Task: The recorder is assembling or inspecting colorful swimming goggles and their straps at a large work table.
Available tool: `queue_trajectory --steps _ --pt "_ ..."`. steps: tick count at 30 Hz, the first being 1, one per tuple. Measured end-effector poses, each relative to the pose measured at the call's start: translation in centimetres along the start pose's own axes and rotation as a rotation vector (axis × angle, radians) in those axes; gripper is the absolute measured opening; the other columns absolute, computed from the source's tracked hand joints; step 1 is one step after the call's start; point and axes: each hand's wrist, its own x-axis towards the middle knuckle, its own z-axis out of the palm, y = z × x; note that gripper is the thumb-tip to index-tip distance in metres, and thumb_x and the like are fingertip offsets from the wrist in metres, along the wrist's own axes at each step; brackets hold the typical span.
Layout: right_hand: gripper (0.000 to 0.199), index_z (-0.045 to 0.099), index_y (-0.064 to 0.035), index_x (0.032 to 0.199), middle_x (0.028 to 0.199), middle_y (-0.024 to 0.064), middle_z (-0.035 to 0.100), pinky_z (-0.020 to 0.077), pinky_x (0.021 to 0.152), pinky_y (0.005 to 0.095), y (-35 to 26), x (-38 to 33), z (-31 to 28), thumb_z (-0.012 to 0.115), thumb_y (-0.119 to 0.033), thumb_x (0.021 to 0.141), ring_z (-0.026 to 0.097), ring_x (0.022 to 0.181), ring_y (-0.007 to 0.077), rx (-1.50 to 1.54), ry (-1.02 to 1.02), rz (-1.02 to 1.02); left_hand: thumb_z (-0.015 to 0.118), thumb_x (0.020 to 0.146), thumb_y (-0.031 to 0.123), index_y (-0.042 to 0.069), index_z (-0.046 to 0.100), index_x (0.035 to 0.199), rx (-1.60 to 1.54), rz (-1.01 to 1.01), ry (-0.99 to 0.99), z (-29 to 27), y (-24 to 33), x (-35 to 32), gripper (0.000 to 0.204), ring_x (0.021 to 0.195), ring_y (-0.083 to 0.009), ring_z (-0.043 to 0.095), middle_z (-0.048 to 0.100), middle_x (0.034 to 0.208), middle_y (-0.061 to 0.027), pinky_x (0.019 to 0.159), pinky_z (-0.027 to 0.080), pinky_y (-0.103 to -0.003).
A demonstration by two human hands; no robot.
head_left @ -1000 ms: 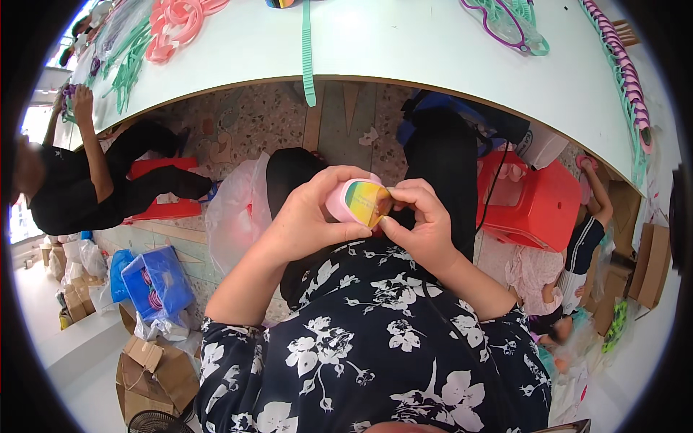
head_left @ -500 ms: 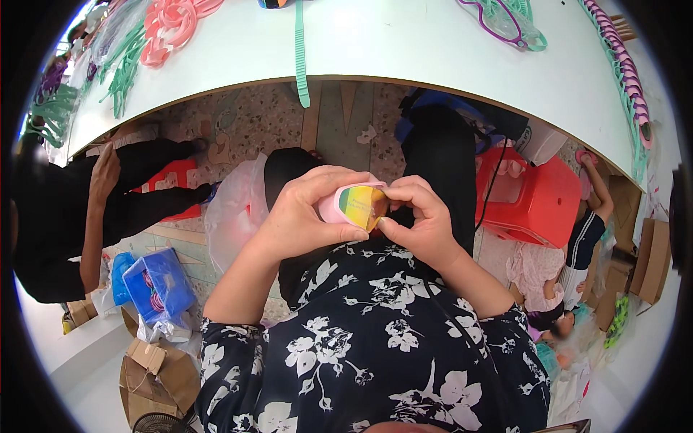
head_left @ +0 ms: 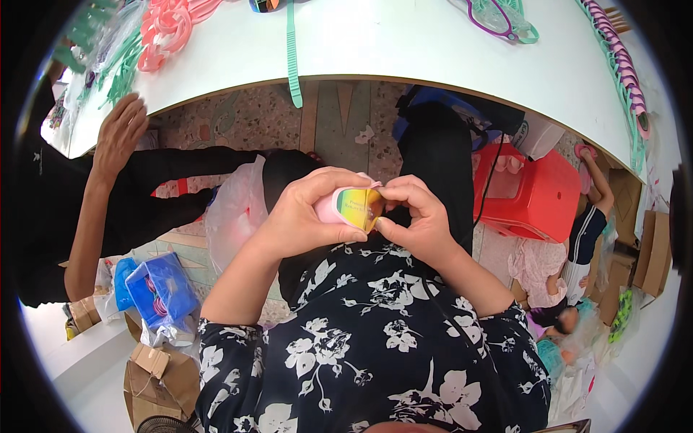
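Observation:
Above my lap, both hands are on a small pink-rimmed piece (head_left: 354,207) with a shiny yellow-green, lens-like face that turns amber at its right end. My left hand (head_left: 297,213) wraps round its left side, thumb along the lower edge and fingers over the top. At the amber end, my right hand (head_left: 422,215) pinches the edge between thumb and bent fingers. The fingers hide part of that end, and whether a strap hangs from it cannot be seen.
A white table (head_left: 346,54) curves across ahead, with purple-framed goggles (head_left: 498,22), coral straps (head_left: 167,32) and a hanging teal strap (head_left: 292,61). A red stool (head_left: 538,198) stands right; a blue bin (head_left: 162,289) and a co-worker's hand (head_left: 119,133) are left.
The piece has tilted slightly in my hands, which hardly move. At left, the co-worker's hand has risen toward the table, and teal straps there are lifted higher.

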Motion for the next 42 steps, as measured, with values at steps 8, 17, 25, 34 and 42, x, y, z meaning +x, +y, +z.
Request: queue_trajectory --steps 8,17,25,34,42 --pt "0.044 0.064 0.0001 0.116 0.114 0.0116 0.057 0.0513 0.084 0.0285 -0.2 0.0 -0.2 0.077 0.005 0.075 0.059 0.096 0.0172 -0.081 0.026 -0.088 0.092 0.063 0.021 0.006 0.07 0.119 0.161 -0.013 -0.03 -0.1 1.0 0.0 0.062 0.107 -0.0237 0.066 0.071 0.115 -0.0096 0.095 0.051 -0.036" --pt "0.046 0.065 -0.0025 0.114 0.115 0.0115 0.06 0.0496 0.088 0.0298 -1.2 0.6 -2.0 0.083 -0.008 0.073 0.061 0.101 0.0188 -0.052 -0.026 0.011 0.093 0.062 0.019 0.004 0.071 0.117 0.083 0.091 0.002 -0.6 0.2 -0.5 0.061 0.103 -0.0227 0.065 0.07 0.11 -0.0097 0.091 0.05 -0.035" --pt "0.041 0.06 -0.0002 0.13 0.124 0.0089 0.063 0.0479 0.099 0.0337 -1.7 0.6 -1.5 0.069 -0.005 0.091 0.061 0.111 0.0167 0.791 -0.219 0.32 0.095 0.059 0.024 0.0 0.068 0.119 -0.255 0.041 -0.034 -0.5 -1.2 -1.2 0.07 0.109 -0.0203 0.06 0.068 0.114 -0.0095 0.096 0.046 -0.035" --pt "0.021 0.074 -0.0009 0.111 0.1 0.0035 0.065 0.0493 0.071 0.0237 -1.2 0.6 -1.4 0.067 -0.004 0.092 0.062 0.082 0.0095 0.726 -0.092 0.408 0.095 0.06 0.025 0.002 0.068 0.12 -0.356 -0.049 -0.008 0.1 -1.2 -1.2 0.069 0.107 -0.0182 0.061 0.066 0.114 -0.0076 0.094 0.047 -0.033" --pt "0.032 0.074 -0.0028 0.114 0.105 0.0069 0.065 0.0483 0.081 0.0288 -1.7 1.1 -1.4 0.076 -0.011 0.083 0.062 0.093 0.0199 -0.045 -0.017 -0.12 0.089 0.067 0.018 -0.001 0.065 0.122 -0.581 -0.178 0.117 0.7 -1.7 -1.9 0.063 0.106 -0.0168 0.062 0.063 0.117 -0.0078 0.094 0.047 -0.031"
